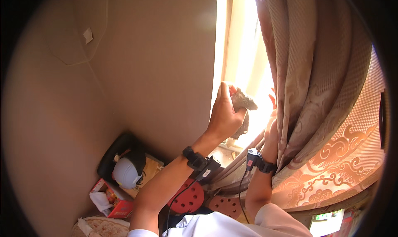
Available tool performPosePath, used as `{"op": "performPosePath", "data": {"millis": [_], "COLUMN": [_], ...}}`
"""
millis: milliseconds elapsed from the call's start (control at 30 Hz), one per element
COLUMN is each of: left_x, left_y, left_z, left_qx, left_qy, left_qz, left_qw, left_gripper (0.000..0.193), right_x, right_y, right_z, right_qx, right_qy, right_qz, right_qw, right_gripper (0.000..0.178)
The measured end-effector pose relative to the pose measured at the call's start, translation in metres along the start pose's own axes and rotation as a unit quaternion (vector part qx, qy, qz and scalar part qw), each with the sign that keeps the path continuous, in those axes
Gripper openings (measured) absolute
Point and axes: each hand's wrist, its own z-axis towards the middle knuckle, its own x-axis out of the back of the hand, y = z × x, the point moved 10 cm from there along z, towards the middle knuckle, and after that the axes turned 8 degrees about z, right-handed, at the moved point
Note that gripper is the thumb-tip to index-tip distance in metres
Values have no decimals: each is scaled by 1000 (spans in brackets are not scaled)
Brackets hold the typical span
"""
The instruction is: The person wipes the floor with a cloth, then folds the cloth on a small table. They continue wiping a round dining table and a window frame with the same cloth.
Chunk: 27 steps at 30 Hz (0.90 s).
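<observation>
My left hand is closed around a crumpled grey cloth, whose ends stick out beside the thumb and below the palm. It is raised in front of the bright window, close to the wall's edge. My right hand reaches up at the left border of a patterned beige curtain. A few of its fingers show, stretched out against the glare; the curtain covers the rest. The curtain lies against my right forearm.
Red round stool seats with holes stand below my arms. To the lower left are a black chair, a cap, a red box and a patterned cushion. A plain wall rises left of the window.
</observation>
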Motion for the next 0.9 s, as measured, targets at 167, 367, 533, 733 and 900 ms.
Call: {"op": "performPosePath", "data": {"millis": [167, 367, 533, 733, 900], "left_x": [-1, 2, 14, 8, 19], "left_y": [27, 50, 36, 38, 77], "left_z": [30, 51, 62, 85, 103], "left_qx": [-2, -21, 17, 1, -88], "left_qy": [-97, -94, -59, -72, -37], "left_qz": [-54, -83, -24, -139, -138], "left_qw": [994, 992, 998, 988, 986], "left_gripper": [47, 53, 50, 81, 86], "right_x": [-50, -108, -160, -233, -240], "right_y": [-24, -66, -101, -106, -83], "right_z": [22, 42, 56, 38, 18], "right_qx": [72, 166, 213, 84, -96], "right_qy": [-33, -79, -99, -398, -519], "right_qz": [0, -18, 5, -337, -250], "right_qw": [997, 983, 972, 849, 812], "right_gripper": [51, 50, 51, 85, 96]}}
